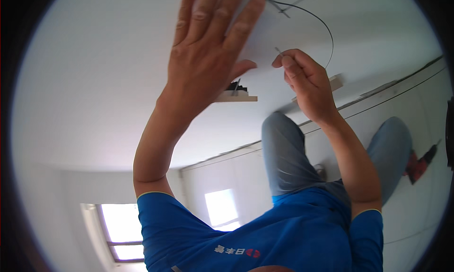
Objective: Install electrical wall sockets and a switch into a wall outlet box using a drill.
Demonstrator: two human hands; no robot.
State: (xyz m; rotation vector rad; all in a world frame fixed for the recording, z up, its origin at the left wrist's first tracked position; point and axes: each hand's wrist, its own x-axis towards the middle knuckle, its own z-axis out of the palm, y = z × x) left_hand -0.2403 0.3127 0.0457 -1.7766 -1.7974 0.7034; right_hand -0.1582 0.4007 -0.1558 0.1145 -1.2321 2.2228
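My left hand (208,54) is raised against the white wall (94,59) with its fingers stretched out, its fingertips near the top edge of the view. My right hand (307,83) pinches a small thin grey piece (278,50), too small to name, between thumb and forefinger. A thin dark cable (321,24) curves from short wires (283,11) at the top down behind my right hand. Beyond my left hand, a light wooden ledge (246,98) carries dark items (239,86), partly hidden. Another light wooden piece (336,82) shows behind my right hand.
My bent knees in jeans (283,149) are over a pale floor (416,215), with a red and black drill (418,165) lying beside my right leg. A dark-edged seam (227,151) runs where wall meets floor. A bright window (120,232) shows at the lower left.
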